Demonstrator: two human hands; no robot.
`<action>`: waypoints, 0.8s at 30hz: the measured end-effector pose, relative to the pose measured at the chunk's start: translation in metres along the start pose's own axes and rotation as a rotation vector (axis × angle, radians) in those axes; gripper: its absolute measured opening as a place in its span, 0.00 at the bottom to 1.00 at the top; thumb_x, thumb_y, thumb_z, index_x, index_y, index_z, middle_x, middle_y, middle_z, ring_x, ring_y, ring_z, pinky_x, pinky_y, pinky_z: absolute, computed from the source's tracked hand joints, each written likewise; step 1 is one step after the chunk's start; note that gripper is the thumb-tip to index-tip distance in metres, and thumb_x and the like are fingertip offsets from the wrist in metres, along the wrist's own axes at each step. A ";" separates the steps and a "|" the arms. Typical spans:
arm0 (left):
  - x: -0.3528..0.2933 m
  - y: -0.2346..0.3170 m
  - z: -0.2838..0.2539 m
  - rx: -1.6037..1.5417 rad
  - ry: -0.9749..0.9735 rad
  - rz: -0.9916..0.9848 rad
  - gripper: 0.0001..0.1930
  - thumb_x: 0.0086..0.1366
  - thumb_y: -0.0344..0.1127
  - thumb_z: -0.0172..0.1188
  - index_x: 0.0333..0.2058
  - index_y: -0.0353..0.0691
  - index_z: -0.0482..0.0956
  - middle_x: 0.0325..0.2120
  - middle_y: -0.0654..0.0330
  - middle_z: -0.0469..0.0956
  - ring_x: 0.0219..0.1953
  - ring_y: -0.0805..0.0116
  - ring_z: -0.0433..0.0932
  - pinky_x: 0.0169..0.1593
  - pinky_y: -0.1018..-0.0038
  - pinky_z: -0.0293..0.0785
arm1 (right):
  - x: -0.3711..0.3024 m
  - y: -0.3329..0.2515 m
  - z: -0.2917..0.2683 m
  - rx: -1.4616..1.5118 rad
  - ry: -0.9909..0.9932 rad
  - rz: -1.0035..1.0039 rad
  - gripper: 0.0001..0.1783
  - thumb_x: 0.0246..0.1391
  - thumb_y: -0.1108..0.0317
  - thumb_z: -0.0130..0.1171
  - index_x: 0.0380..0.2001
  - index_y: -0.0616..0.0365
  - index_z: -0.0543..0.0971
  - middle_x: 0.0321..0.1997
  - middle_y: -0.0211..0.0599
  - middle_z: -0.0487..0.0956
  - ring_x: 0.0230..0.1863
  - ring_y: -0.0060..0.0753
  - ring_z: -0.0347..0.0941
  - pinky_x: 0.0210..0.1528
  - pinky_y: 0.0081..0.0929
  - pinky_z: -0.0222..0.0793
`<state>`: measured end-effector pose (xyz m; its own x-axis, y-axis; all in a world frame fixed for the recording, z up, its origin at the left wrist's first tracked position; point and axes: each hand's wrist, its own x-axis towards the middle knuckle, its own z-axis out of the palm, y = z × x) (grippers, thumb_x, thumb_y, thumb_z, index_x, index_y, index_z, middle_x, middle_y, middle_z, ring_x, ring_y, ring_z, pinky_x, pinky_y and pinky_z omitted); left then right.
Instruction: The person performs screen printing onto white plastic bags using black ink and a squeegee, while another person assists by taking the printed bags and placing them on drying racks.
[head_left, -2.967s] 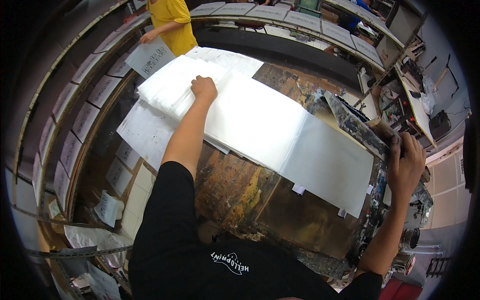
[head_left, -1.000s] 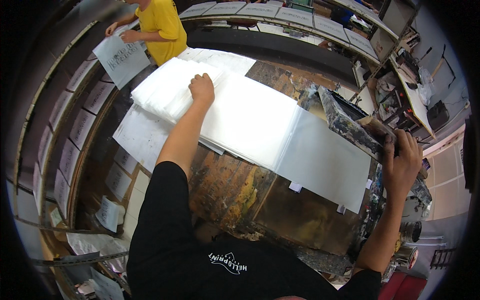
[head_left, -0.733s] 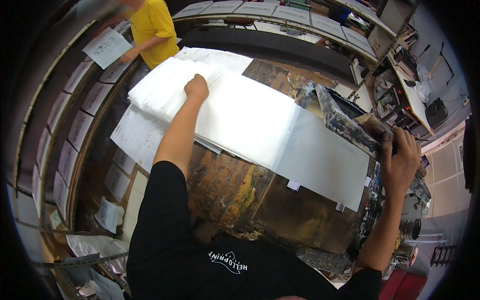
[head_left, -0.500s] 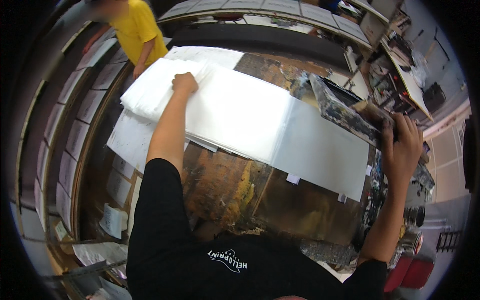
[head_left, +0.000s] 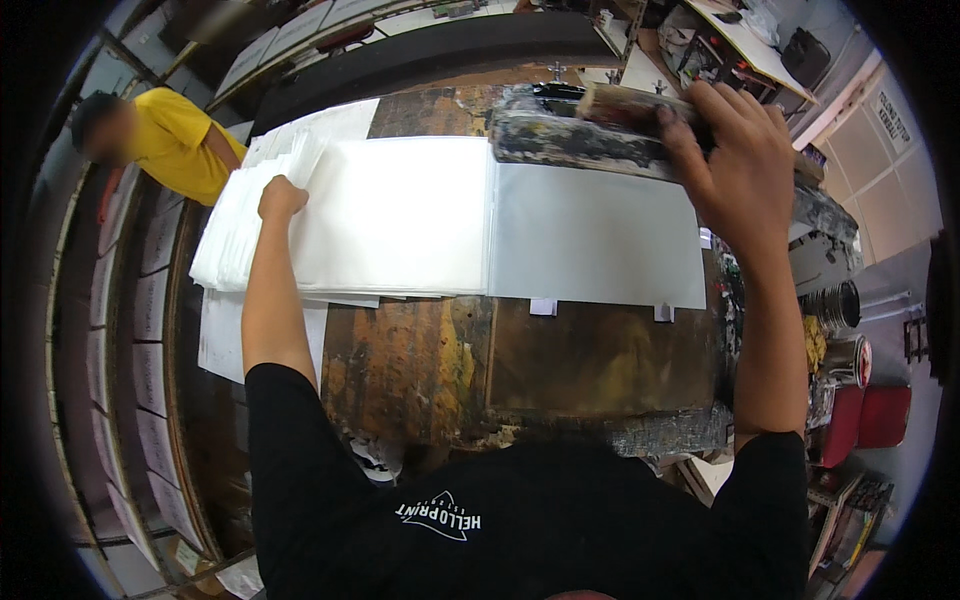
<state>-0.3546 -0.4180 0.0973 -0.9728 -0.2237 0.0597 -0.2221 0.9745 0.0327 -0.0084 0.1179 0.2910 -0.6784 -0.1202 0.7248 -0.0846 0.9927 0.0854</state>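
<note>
One squeegee [head_left: 590, 135] lying left-right under right hand [head_left: 735, 160].

So the stack of paper sheets [head_left: 300, 220] sits on the left half of the work table [head_left: 420, 360], with the left hand [head_left: 282, 196] resting on top of it near its far left corner, and a single sheet [head_left: 595, 235] lies flat just to the right, edge touching the stack. The right hand [head_left: 735, 150] is behind that sheet, gripping the squeegee [head_left: 580, 135] lying along its far edge. Another person [head_left: 175, 140] stands off the table's far left, with drying racks [head_left: 110, 330] along the left side.
</note>
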 end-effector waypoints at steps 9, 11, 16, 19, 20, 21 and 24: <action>-0.050 -0.031 -0.264 -0.478 0.036 0.229 0.27 0.48 0.35 0.75 0.50 0.32 0.85 0.38 0.46 0.87 0.35 0.54 0.88 0.46 0.62 0.85 | 0.008 0.008 0.005 0.027 0.108 -0.059 0.22 0.65 0.47 0.60 0.43 0.57 0.85 0.38 0.41 0.84 0.43 0.49 0.80 0.49 0.46 0.69; -0.076 -0.025 -0.340 -0.516 -0.001 0.301 0.34 0.47 0.35 0.73 0.55 0.30 0.79 0.40 0.47 0.86 0.33 0.54 0.88 0.46 0.58 0.88 | 0.014 0.010 0.000 0.058 -0.041 0.009 0.28 0.70 0.45 0.49 0.30 0.59 0.83 0.30 0.41 0.84 0.33 0.38 0.78 0.47 0.42 0.71; -0.127 0.044 -0.398 -0.355 0.097 0.245 0.37 0.47 0.42 0.73 0.55 0.24 0.80 0.39 0.41 0.86 0.36 0.49 0.89 0.47 0.53 0.88 | 0.040 0.011 -0.021 0.049 -0.255 0.035 0.33 0.72 0.42 0.44 0.32 0.59 0.85 0.30 0.43 0.85 0.33 0.37 0.78 0.47 0.40 0.69; -0.151 0.102 -0.368 -0.249 0.120 0.326 0.35 0.49 0.42 0.73 0.54 0.23 0.81 0.41 0.37 0.86 0.36 0.47 0.89 0.48 0.51 0.87 | 0.049 0.015 -0.029 0.100 -0.382 0.073 0.35 0.73 0.42 0.41 0.34 0.61 0.87 0.30 0.45 0.86 0.32 0.38 0.81 0.45 0.43 0.72; -0.159 0.117 -0.354 -0.267 0.150 0.327 0.34 0.51 0.41 0.72 0.54 0.22 0.81 0.43 0.36 0.86 0.36 0.45 0.89 0.47 0.52 0.87 | 0.051 0.017 -0.029 0.096 -0.326 0.049 0.36 0.73 0.42 0.41 0.33 0.61 0.87 0.29 0.45 0.86 0.32 0.39 0.82 0.44 0.45 0.74; -0.165 0.130 -0.346 -0.347 0.071 0.338 0.35 0.52 0.41 0.73 0.55 0.22 0.80 0.44 0.36 0.86 0.36 0.45 0.89 0.48 0.52 0.87 | 0.052 0.019 -0.029 0.093 -0.270 0.027 0.36 0.73 0.43 0.41 0.32 0.62 0.87 0.28 0.45 0.86 0.32 0.40 0.83 0.44 0.46 0.75; -0.176 0.143 -0.339 -0.595 -0.058 0.264 0.36 0.55 0.43 0.75 0.57 0.23 0.79 0.45 0.36 0.86 0.35 0.47 0.90 0.46 0.55 0.88 | 0.053 0.023 -0.026 0.127 -0.267 0.035 0.38 0.73 0.43 0.40 0.30 0.63 0.87 0.27 0.47 0.86 0.32 0.43 0.84 0.43 0.48 0.78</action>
<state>-0.1929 -0.2455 0.4296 -0.9954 0.0391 0.0875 0.0823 0.8163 0.5717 -0.0274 0.1346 0.3492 -0.8492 -0.0989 0.5188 -0.1366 0.9900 -0.0349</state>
